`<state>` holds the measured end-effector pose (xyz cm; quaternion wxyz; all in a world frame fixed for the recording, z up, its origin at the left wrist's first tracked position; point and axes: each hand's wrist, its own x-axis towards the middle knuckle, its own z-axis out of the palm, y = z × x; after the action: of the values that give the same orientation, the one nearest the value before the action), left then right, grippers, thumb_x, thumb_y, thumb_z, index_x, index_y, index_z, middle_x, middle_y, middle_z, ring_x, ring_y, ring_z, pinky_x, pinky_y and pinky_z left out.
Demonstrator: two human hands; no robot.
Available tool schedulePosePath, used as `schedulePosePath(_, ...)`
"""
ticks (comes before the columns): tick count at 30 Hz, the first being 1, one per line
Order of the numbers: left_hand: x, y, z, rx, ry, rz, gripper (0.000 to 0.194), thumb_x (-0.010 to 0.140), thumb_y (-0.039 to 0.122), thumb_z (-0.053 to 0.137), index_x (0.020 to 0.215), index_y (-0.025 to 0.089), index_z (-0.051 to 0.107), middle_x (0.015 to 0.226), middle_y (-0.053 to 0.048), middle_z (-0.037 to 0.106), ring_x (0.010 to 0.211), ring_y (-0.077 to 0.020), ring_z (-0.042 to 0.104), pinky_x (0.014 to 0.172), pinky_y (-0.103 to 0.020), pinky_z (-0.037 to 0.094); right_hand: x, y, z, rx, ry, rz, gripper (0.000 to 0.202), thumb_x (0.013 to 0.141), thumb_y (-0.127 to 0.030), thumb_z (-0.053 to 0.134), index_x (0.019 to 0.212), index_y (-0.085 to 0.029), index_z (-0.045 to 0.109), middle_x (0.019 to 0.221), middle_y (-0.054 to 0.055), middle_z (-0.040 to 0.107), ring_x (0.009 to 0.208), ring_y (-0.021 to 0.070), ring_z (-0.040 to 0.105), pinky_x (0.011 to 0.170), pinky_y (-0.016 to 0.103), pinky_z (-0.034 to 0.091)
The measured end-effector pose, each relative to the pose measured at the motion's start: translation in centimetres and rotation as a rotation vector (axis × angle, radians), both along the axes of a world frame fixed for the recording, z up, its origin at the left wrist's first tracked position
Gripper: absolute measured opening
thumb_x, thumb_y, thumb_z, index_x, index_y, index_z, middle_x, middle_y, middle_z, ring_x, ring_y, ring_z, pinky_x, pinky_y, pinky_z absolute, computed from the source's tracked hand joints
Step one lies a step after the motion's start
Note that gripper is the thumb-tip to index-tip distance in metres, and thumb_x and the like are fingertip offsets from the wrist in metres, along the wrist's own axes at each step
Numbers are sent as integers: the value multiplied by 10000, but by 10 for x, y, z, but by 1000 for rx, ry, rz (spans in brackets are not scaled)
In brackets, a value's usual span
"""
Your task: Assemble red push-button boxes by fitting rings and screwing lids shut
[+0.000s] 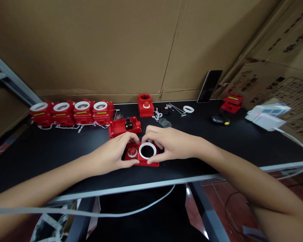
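Note:
A red cover point(143, 162) with a round red button point(132, 151) lies flat near the front edge of the table. Over its round opening sits a white ring point(140, 152). My right hand point(166, 144) curls around this ring, fingers behind it and thumb on the near side. My left hand point(117, 151) grips the cover's left end between thumb and fingers. Just behind stands an open red housing point(114, 130) with a black switch point(128, 123) inside. Whether the ring is fully seated I cannot tell.
Several assembled red boxes point(83, 114) with white cords line the back left. Behind my hands are a red box point(145, 106), clear discs point(166, 124), metal rods point(176, 109) and another white ring point(189, 109). A phone point(209, 86), black tool point(218, 120) and white device point(264, 117) stand right.

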<state>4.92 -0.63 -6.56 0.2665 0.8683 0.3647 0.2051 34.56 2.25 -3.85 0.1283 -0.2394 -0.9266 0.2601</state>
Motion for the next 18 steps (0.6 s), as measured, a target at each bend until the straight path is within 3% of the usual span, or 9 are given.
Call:
schedulePosePath(3,0,-1,1,-1,-1,1,441,958,463,838,1299,291,617,1297,-63,800,1155,-307,819,1043,-448,666,5,0,4,-37,56,110,386,1042,-383,845,1371,-213,732,1372,109,678,848,143,661,765,294,584)
schedulePosePath(7,0,-2,2,-13,5,8,450,952,463,839,1298,288,611,1306,-68,802,1141,-305,819,1042,-452,662,10,2,8,-135,103,232,500,1021,-158,724,1516,-219,685,1490,135,673,806,112,653,747,275,613)
schedulePosePath(13,0,-2,2,-18,-2,9,430,957,467,839,1277,289,613,1277,-58,802,1094,-295,820,1004,-432,665,7,2,7,-128,122,242,372,1077,-193,724,1449,-201,736,1444,126,690,855,115,657,789,264,605)
schedulePosePath(18,0,-1,-1,1,7,8,442,943,479,856,1268,285,628,1250,-57,790,1099,-303,810,979,-433,665,3,0,4,-24,61,139,374,1063,-349,815,1395,-191,750,1381,114,698,853,136,655,771,284,568)
